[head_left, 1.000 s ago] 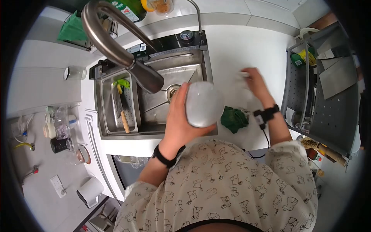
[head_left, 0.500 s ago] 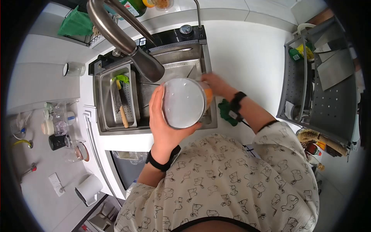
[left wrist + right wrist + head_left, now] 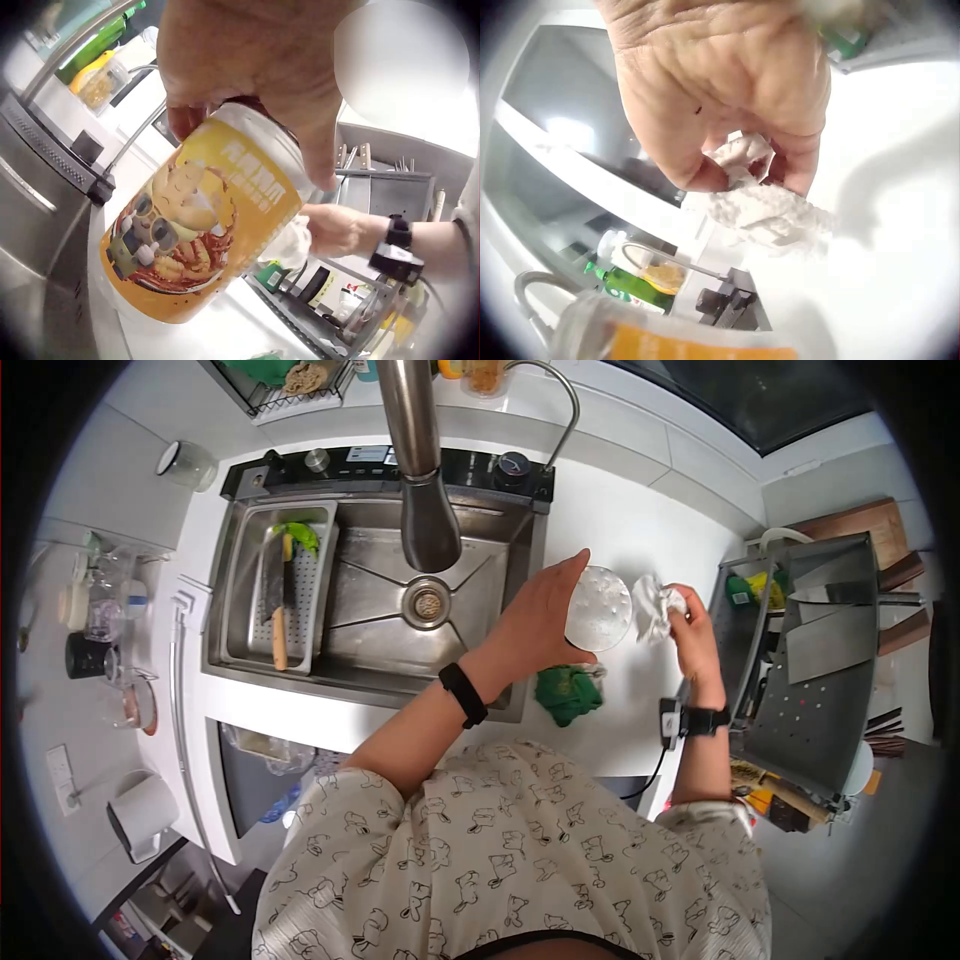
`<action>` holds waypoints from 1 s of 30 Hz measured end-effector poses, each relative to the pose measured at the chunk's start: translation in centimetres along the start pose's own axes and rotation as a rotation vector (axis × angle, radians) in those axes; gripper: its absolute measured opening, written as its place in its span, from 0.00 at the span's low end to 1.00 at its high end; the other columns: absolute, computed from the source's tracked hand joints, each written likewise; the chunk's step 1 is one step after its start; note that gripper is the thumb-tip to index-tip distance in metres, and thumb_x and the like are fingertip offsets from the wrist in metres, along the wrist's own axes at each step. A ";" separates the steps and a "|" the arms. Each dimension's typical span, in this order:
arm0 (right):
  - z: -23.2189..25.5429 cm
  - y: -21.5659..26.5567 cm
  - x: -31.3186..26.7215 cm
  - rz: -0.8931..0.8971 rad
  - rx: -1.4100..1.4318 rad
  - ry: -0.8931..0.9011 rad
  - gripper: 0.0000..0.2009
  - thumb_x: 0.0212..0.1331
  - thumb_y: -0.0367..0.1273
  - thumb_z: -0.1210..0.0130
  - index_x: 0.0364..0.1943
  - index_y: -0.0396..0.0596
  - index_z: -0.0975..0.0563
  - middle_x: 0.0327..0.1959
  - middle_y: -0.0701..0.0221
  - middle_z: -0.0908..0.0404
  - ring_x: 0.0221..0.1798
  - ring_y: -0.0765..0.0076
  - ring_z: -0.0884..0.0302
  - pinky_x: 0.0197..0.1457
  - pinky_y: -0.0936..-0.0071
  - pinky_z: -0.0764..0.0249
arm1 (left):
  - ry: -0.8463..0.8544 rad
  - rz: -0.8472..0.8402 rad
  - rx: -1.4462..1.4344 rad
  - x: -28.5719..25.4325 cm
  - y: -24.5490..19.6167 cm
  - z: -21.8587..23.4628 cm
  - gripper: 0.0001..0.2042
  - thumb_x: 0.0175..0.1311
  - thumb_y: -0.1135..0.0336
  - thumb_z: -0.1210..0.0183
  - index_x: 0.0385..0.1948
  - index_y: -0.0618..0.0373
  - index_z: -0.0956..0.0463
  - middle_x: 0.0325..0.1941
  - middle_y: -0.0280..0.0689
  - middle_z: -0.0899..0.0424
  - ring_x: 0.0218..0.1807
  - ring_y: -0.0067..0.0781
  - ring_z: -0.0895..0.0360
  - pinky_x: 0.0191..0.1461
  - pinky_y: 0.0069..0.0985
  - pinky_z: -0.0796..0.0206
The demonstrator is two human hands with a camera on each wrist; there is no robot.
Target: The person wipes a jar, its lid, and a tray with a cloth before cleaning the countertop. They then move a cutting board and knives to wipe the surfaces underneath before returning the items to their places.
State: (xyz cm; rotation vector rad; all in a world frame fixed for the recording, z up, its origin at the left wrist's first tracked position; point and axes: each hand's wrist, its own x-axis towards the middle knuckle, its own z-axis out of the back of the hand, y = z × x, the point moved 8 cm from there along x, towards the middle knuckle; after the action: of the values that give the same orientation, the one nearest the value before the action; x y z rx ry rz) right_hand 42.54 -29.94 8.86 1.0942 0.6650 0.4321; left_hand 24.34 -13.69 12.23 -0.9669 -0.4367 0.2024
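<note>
My left hand (image 3: 530,622) grips a plastic tub (image 3: 199,217) with an orange and yellow printed side showing a cartoon figure and food. The head view shows its pale round end (image 3: 600,608), speckled with water drops, over the counter just right of the sink. To the right of the tub, my right hand (image 3: 697,645) pinches a crumpled white tissue (image 3: 761,210) between thumb and fingers. The tissue is apart from the tub in the head view. Below the tub, a bunched green cloth (image 3: 568,695) lies on the counter.
A steel sink (image 3: 365,585) with a tall faucet (image 3: 428,520) stands at left. Its perforated tray (image 3: 240,635) holds a knife (image 3: 277,600) and something bright green. A grey rack (image 3: 815,690) is at the right, and a green bottle (image 3: 634,289) stands at the back.
My left hand has carried the tub rightward, from the sink's edge to over the counter. My right hand went to the tub's side, then moved off to the right with the tissue.
</note>
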 end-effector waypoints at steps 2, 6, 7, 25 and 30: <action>0.0 2.9 -2.0 0.126 -0.228 -0.079 0.13 0.60 0.27 0.50 0.49 0.47 0.28 0.31 0.80 0.27 0.29 0.86 0.36 0.34 0.87 0.38 | -0.011 -0.035 -0.016 0.4 0.7 -1.3 0.55 0.28 0.60 0.24 0.63 0.61 0.51 0.64 0.48 0.40 0.64 0.51 0.41 0.66 0.38 0.45; -1.7 5.8 -4.6 0.265 -0.253 -0.177 0.12 0.57 0.23 0.46 0.45 0.44 0.27 0.33 0.75 0.27 0.32 0.83 0.31 0.33 0.84 0.33 | 0.031 0.007 -0.016 0.6 1.3 -2.1 0.52 0.29 0.58 0.24 0.62 0.63 0.48 0.61 0.51 0.37 0.62 0.51 0.38 0.63 0.39 0.43; -3.5 7.6 -5.3 0.330 -0.402 -0.160 0.10 0.54 0.21 0.45 0.41 0.42 0.27 0.36 0.69 0.26 0.34 0.78 0.26 0.34 0.80 0.29 | 0.047 -0.009 -0.015 0.6 1.1 -2.1 0.51 0.30 0.57 0.25 0.61 0.63 0.47 0.60 0.51 0.36 0.60 0.51 0.37 0.62 0.39 0.43; -10.6 9.3 -7.0 0.468 -0.772 0.047 0.10 0.49 0.18 0.47 0.36 0.41 0.27 0.35 0.60 0.28 0.32 0.56 0.26 0.33 0.69 0.30 | -0.068 -0.047 -0.109 0.7 2.1 -2.9 0.43 0.34 0.59 0.30 0.57 0.63 0.42 0.57 0.50 0.34 0.59 0.50 0.37 0.63 0.39 0.45; -8.3 8.0 -7.4 0.463 -0.682 0.094 0.10 0.48 0.17 0.47 0.35 0.41 0.26 0.34 0.61 0.28 0.33 0.57 0.26 0.34 0.70 0.29 | -0.044 -0.060 -0.065 0.5 2.0 -2.9 0.45 0.34 0.59 0.28 0.58 0.62 0.43 0.58 0.50 0.35 0.60 0.51 0.38 0.63 0.39 0.44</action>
State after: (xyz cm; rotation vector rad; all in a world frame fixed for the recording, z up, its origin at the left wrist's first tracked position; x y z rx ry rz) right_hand 31.43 -25.78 15.80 0.5641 0.2921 1.0291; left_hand 26.12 -14.57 9.32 -1.0136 -0.5148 0.1567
